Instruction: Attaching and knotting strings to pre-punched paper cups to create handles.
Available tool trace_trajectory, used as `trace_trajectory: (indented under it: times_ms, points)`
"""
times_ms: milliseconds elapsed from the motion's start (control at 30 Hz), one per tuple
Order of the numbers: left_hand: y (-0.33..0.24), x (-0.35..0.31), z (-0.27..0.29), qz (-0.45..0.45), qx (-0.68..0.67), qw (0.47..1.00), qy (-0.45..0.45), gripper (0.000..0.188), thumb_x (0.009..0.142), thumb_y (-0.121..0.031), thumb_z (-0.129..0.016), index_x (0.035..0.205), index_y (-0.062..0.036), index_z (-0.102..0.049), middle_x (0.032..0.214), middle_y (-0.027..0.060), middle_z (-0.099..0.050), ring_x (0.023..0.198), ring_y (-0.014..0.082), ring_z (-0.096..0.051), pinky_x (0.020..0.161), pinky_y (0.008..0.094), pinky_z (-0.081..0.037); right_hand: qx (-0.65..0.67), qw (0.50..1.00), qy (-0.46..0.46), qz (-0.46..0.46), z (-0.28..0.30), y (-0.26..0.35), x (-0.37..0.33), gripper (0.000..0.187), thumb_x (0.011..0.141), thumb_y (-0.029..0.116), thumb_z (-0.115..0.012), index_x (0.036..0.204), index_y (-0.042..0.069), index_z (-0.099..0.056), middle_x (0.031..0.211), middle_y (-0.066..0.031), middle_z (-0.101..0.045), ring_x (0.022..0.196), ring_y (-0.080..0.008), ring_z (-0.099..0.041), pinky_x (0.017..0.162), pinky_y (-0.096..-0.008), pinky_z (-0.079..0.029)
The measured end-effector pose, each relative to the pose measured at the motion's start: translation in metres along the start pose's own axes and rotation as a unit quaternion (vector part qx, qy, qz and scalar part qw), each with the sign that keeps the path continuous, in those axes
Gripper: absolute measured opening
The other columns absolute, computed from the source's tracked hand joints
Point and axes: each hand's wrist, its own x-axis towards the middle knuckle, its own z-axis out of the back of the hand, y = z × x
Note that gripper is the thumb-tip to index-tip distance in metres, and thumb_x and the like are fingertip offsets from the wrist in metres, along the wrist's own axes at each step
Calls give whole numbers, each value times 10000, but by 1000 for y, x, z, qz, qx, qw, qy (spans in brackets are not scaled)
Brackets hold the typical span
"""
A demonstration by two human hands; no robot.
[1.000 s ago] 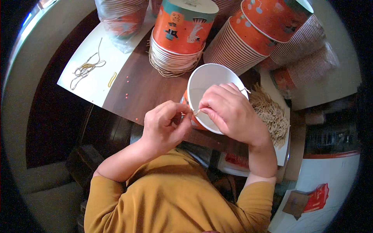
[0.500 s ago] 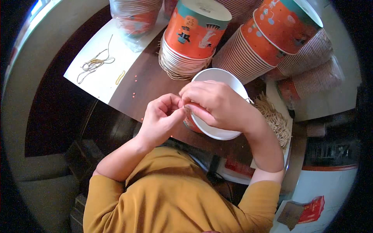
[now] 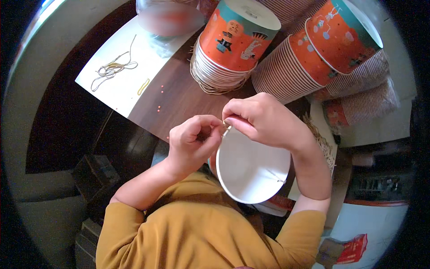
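A paper bucket [image 3: 251,166], white inside and orange outside, is tilted with its mouth toward me. At its upper left rim, a short pale cord [image 3: 227,129] shows between my two hands. My left hand [image 3: 195,139] is closed in a pinch on the cord, thumb against the fingers. My right hand [image 3: 260,119] pinches the cord too, from above the rim, its fingertips close to the left ones. On the bucket's opposite side, a bit of cord pokes through the wall near the rim. The fingertips partly hide the cord.
An upturned orange-and-green bucket stack [image 3: 239,40] with cords looped around it stands behind, beside a taller leaning bucket stack [image 3: 320,45]. A bundle of cords [image 3: 320,139] lies right. Loose cord [image 3: 112,69] and a yellow loop [image 3: 143,86] lie on white sheet at left.
The bucket has tipped its mouth toward me and come nearer. My hands have shifted slightly right, and the cord between them now shows at the rim.
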Motion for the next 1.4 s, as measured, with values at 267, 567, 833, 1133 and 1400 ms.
trace_trajectory:
  times_ms: [267,567,833,1133,1400]
  points:
    - [1,0,-4,7,4,1000,-7,122,777,9,-684,889,-16,-642,653,23,-602,547,42,-544,501,207,-455,49,996,-20,75,2,-8,-2,81,783,45,-659,850,8,-632,771,-104,-615,683,-251,-605,592,-322,-472]
    - [8,-1,-1,-32,13,999,21,145,793,18,-697,930,-13,-664,762,44,-650,629,51,-559,544,196,-442,140,989,-31,25,1,-18,-1,222,718,106,-778,856,11,-633,793,-50,-613,627,-121,-534,538,-255,-425]
    - [10,9,3,-113,8,987,109,187,799,-30,-698,984,-37,-680,677,59,-615,565,120,-603,505,250,-469,108,994,-29,16,5,-25,-4,311,679,184,-823,855,28,-620,793,-21,-577,600,-92,-475,503,-234,-390]
    - [2,4,-7,65,-63,996,21,71,836,-41,-684,885,7,-665,705,33,-651,593,41,-582,510,194,-456,29,995,-94,27,-4,-9,-20,135,735,65,-705,849,52,-635,816,-51,-645,732,-202,-608,714,-327,-427]
    - [-2,3,-10,116,-109,987,13,51,863,-18,-655,887,25,-642,734,7,-640,628,24,-551,524,175,-438,-85,974,-212,-7,-20,17,-28,158,724,169,-720,775,94,-590,803,-42,-605,719,-242,-562,712,-378,-386]
